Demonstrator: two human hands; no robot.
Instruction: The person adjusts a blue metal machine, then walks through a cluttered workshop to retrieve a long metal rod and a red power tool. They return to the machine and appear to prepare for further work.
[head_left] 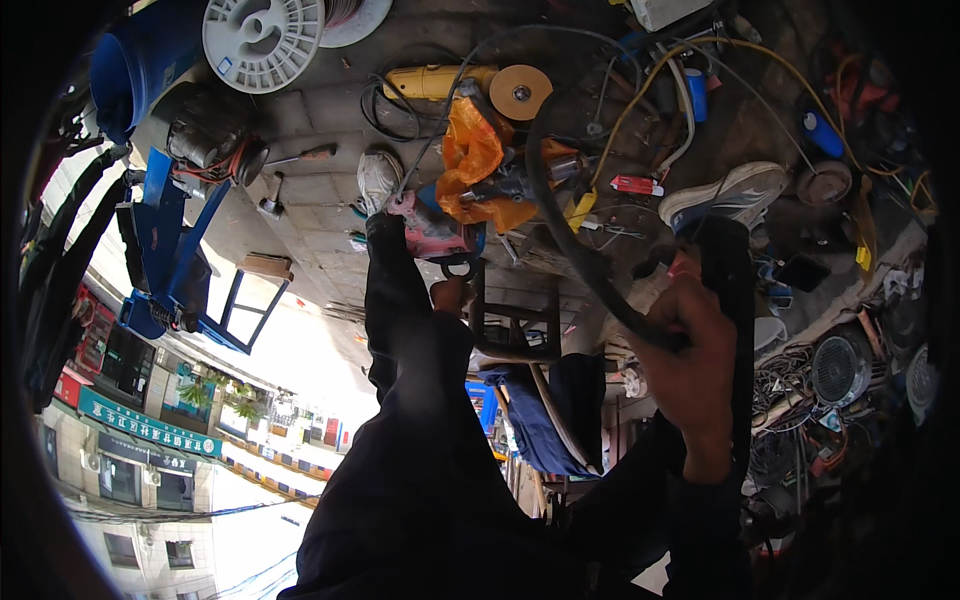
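Note:
My right hand [690, 350] is closed around the lower end of a thick, dark, curved hose or cable [572, 235], which arches up toward the middle of the floor. Lower and further left, my left hand [452, 295] is small in view and closed beside a black loop-shaped handle [460, 268]; what its fingers hold is hidden. Just above that hand lies a worn pink-red tool or motor body [432, 228]. Next to it an orange plastic bag [468, 145] partly covers a dark grey power tool [535, 180].
A yellow angle grinder [430, 82] with a tan disc [520, 92] lies beyond the bag. My shoes [380, 180] flank the tools. A hammer [271, 200], a screwdriver [315, 153] and a white spool [262, 45] are at left. Tangled wires [790, 390] pile up at right.

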